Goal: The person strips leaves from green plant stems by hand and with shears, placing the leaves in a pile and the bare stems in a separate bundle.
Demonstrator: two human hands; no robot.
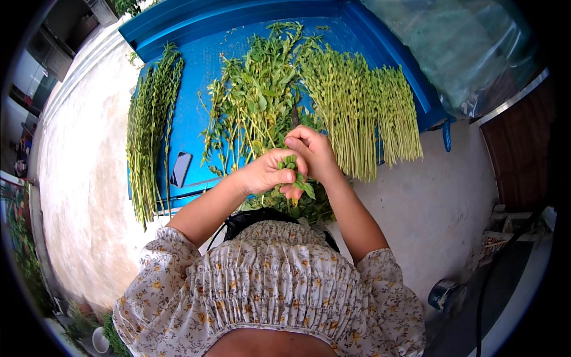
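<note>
My left hand (pixel 275 171) is closed around a leafy green sprig (pixel 289 162), whose leaves poke out by the thumb and below the fingers. Touching it from the right, my right hand (pixel 314 153) has its fingers curled together; what they grip is hidden. A narrow dark thing (pixel 295 116) shows just beyond its knuckles, and I cannot tell whether that hand holds it. Ahead of both hands lies a loose pile of leafy stalks (pixel 262 89). To its right, green stalks with pods (pixel 345 107), like sesame, lie side by side, stripped of most leaves.
The stalks rest on a blue metal truck-bed-like platform (pixel 199 77) with raised sides. A bundle of podded stalks (pixel 148 131) lies at its left, beside a phone (pixel 180 169). Fallen leaves (pixel 318 205) gather below my hands. A clear plastic sheet (pixel 458 53) covers something at the right.
</note>
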